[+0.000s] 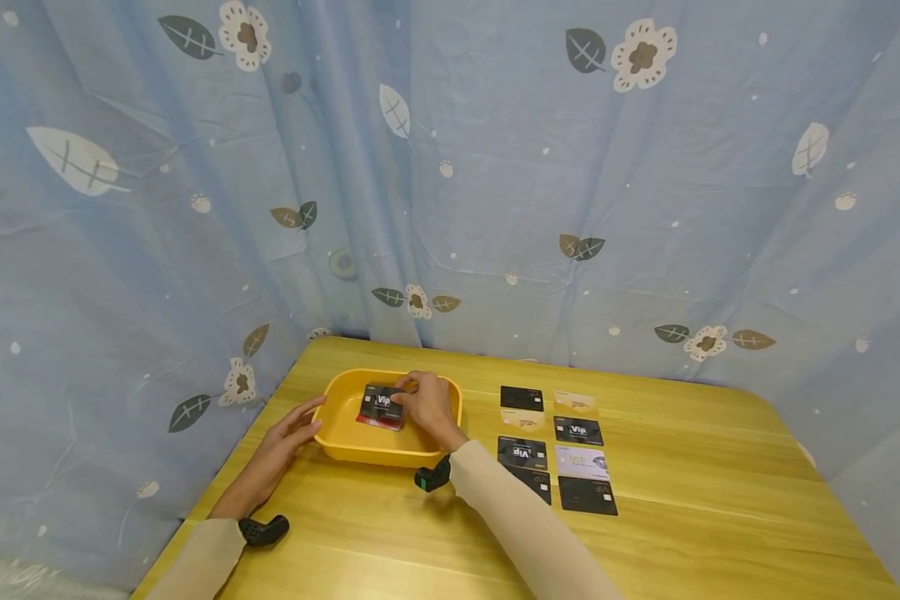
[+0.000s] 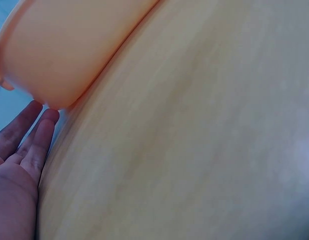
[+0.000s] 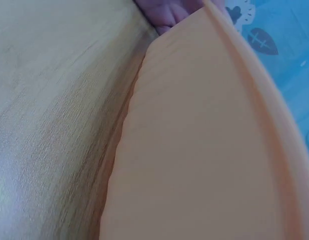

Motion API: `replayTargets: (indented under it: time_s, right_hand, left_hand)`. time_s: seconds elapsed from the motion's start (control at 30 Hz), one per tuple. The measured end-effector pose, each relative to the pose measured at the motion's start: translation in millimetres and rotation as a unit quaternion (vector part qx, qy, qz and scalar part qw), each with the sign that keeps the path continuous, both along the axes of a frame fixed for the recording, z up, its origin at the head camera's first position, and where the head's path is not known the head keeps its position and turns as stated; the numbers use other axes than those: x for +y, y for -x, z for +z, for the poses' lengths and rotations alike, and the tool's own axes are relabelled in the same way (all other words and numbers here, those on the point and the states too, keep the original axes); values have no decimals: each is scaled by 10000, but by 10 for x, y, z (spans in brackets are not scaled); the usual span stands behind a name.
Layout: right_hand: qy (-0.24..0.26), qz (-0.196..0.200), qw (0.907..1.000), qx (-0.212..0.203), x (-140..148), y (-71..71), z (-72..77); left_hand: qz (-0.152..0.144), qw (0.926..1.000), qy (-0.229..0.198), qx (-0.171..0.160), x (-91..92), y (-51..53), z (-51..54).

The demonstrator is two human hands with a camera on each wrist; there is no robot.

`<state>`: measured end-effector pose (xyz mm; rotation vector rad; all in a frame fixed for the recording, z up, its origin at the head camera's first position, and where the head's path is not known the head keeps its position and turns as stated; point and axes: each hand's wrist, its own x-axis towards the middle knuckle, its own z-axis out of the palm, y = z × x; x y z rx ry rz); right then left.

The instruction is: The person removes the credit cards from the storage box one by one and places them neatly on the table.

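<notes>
A yellow plastic basin [image 1: 390, 457] stands at the left of the table. My right hand [image 1: 426, 407] reaches over its near right side and pinches a black card [image 1: 381, 403] marked "Vip" by its right edge. Under that card, a red card [image 1: 379, 422] shows along the lower edge. At the basin's left end, my left hand [image 1: 277, 450] rests against the rim and outer wall with fairly straight fingers. The left wrist view shows its fingertips [image 2: 46, 122] at the basin wall [image 2: 69, 50]. The right wrist view is mostly basin wall [image 3: 194, 125]; the right hand is hidden there.
Right of the basin, several cards lie in two columns on the wooden table [image 1: 690, 467], among them a black card [image 1: 587, 495], a white card [image 1: 582, 462] and a gold card [image 1: 523, 419]. A blue patterned curtain [image 1: 495, 167] hangs behind and left of the table.
</notes>
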<state>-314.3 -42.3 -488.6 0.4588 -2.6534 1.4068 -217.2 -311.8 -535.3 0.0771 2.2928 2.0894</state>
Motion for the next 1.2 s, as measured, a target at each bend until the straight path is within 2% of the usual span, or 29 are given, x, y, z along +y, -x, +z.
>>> replayTargets:
  time_s: [0.23,0.47,0.77,1.2]
  right_hand:
    - [178,24,9998,-65,86,-13,51]
    - [585,256,9978,-158,171,-27,126]
    - [472,257,9985,-134,331,-63,177]
    - [555,360,9977,-165,645,-134,295]
  left_hand:
    - [-60,10000,33,25,-9,-2,-16]
    - [-69,10000,34,35,-18,-1,-12]
    - [-75,9999,-1,67,-9,-18,1]
    - [-100,9999,59,100,-22,1,-18]
